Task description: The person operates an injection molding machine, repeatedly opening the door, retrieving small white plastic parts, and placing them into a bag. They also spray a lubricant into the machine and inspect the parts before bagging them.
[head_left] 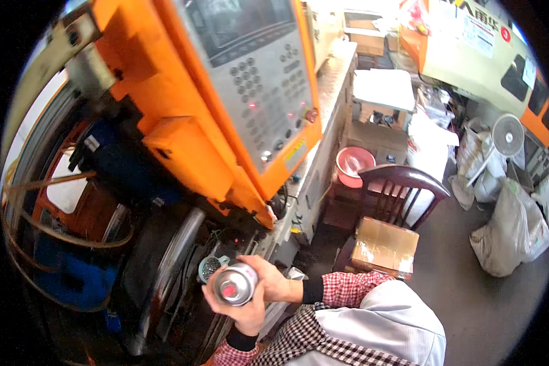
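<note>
Both hands are wrapped around a silver aerosol spray can point(240, 282), whose top with a red nozzle faces up. My left hand point(245, 312) closes around its near side. From the right, my right hand point(271, 277) grips its far side, with fingers partly hidden behind it. Just beyond the can stands a pale blue mug point(205, 271) with dark, grainy-looking contents that I cannot make out. Dark metal machine parts lie close around the mug and hands.
An orange machine control panel point(256, 91) with a screen and buttons rises ahead. A shiny metal bar point(172, 265) runs at left. At right are a wooden chair point(402, 183) with a cardboard box point(385, 245), a pink basin point(355, 165), sacks point(506, 232) and a fan point(507, 135).
</note>
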Motion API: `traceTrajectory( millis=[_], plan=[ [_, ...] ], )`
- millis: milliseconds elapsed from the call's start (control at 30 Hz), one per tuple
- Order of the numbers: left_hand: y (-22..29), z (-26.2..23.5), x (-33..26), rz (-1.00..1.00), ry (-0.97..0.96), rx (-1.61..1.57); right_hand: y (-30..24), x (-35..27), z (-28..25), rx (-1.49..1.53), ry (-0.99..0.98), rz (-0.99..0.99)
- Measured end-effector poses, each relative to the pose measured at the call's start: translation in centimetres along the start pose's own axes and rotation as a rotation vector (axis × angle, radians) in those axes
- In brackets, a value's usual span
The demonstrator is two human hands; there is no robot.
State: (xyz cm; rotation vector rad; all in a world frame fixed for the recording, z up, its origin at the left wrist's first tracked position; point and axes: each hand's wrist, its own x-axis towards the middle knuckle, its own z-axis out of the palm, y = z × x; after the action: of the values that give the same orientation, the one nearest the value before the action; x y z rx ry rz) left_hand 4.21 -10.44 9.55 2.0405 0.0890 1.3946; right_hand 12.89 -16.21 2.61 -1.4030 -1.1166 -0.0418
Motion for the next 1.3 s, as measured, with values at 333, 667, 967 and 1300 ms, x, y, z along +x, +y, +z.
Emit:
traceTrajectory(
  millis=[333,667,967,1300],
  plan=[
    [0.6,6.1,-0.9,0.029,-0.661,0.176,17.7,0.7,-19.8,-0.323,0.949,0.186],
    [-2.5,2.9,-2.1,-0.193,-0.566,0.449,34.5,14.2,-33.6,-0.444,0.951,0.418],
    [-2.6,-0.6,-8.7,-0.497,-0.581,0.847,44.1,20.2,-32.1,-0.281,0.615,0.511],
    [-1.0,-2.2,-5.6,-0.623,-0.538,0.706,46.3,16.5,-33.6,-0.238,0.709,0.475]
  ],
)
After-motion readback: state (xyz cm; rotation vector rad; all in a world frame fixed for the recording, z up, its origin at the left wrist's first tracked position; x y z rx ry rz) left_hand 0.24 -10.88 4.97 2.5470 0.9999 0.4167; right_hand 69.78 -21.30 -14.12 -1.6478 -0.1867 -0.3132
